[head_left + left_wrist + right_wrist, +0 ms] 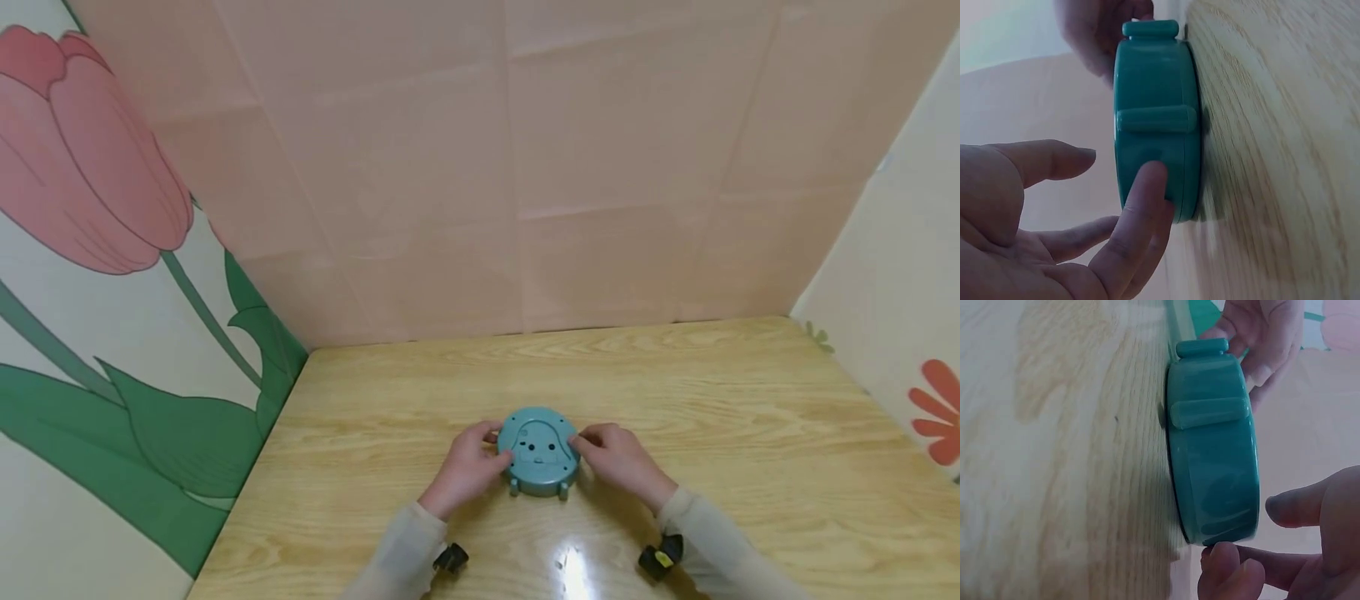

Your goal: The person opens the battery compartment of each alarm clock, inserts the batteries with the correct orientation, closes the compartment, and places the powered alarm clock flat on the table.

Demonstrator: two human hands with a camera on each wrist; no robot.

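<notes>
A round teal alarm clock [538, 477] lies flat on the wooden table with its back up; two short feet stick out from its near edge. My left hand [468, 467] holds its left side, fingers against the rim and thumb at the back's edge. On the opposite side, my right hand [618, 458] holds the rim with the thumb over the back's edge. In the left wrist view, fingertips [1150, 178] touch the side of the clock [1157, 81] below a foot. The right wrist view shows fingers [1219, 562] under the rim of the clock [1219, 469].
The wooden table [360, 417] reaches a pink-covered wall [420, 208] at the back. A tulip-printed panel [112, 325] stands on the left and a white panel [900, 275] with a red flower on the right. Small black wrist cameras [452, 558] sit by both sleeves.
</notes>
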